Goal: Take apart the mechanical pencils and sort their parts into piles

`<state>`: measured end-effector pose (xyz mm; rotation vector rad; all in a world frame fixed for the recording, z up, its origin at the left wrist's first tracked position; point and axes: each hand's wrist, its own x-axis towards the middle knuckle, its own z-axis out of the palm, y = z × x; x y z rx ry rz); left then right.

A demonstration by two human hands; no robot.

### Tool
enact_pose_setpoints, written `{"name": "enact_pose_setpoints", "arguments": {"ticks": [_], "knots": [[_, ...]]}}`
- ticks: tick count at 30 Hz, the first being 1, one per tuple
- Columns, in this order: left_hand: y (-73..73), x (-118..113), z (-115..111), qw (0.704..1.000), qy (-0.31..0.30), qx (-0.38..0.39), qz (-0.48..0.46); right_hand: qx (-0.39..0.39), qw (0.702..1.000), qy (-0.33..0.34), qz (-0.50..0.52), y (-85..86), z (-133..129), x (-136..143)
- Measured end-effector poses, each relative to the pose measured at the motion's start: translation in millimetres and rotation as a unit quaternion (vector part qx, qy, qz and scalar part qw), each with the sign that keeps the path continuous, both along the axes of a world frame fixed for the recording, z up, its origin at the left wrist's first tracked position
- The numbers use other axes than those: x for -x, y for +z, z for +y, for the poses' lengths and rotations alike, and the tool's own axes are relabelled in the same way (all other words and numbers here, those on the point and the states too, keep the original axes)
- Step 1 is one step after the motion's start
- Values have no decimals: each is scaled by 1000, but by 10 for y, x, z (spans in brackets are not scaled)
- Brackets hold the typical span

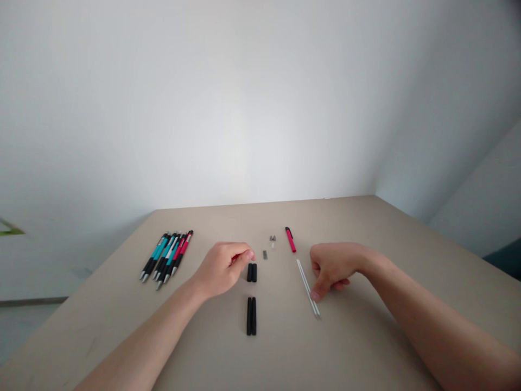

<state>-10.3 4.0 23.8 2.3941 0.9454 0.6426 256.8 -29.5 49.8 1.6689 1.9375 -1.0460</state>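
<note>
My left hand [223, 267] is closed in a pinch above the table, left of the short black grips. A bit of a pink pen barrel [235, 259] shows between its fingers; the rest is hidden. My right hand [332, 270] has its fingers curled down, with the thumb tip at two white pen refills [306, 283] lying side by side on the table. Two short black grips [252, 272] lie in the middle, and two longer black tubes [251, 316] lie nearer to me. Beyond the refills is a pink pen barrel with a black clip [290, 239].
Several whole pens [166, 258] in blue, white and pink lie in a row at the left. Small metal tips [272, 238], a clear little piece [272, 246] and small springs [265, 254] lie at the centre. The beige table [195, 347] meets a white wall [244, 108] behind.
</note>
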Motion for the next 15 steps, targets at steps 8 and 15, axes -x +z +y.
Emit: {"name": "enact_pose_setpoints", "arguments": {"ticks": [8,15], "knots": [[5,-11,-9,1000,-2,0,0,14,1000,-10,8,23,-18,21],[-22,11,-1,1000,-4,5,-1,23,1000,-9,10,13,-14,9]]}}
